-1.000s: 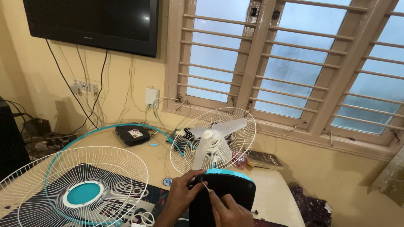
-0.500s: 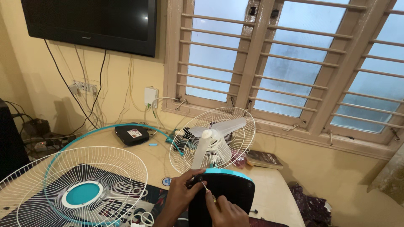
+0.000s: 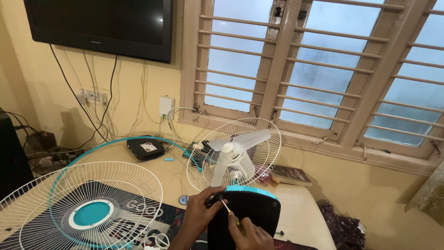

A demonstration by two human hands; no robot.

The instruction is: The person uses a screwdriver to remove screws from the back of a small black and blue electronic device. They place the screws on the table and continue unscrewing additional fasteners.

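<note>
A table fan lies tipped toward me on the table, its black base (image 3: 252, 213) with a teal rim facing up near the bottom middle. My left hand (image 3: 200, 214) grips the left edge of that base. My right hand (image 3: 249, 234) holds a thin screwdriver (image 3: 227, 209) whose tip touches the base near my left thumb. Beyond the base, the fan's white blades (image 3: 240, 149) sit inside the white rear wire guard (image 3: 208, 162).
A detached front guard (image 3: 83, 213) with a teal centre leans at the lower left. A teal ring (image 3: 138, 141), a small black box (image 3: 145, 149) and a book (image 3: 290, 175) lie on the table. A television (image 3: 101, 23) and a barred window (image 3: 323, 69) are on the wall.
The view has drifted slightly. My hands stay on the fan base, with the right hand and screwdriver shifting a little lower.
</note>
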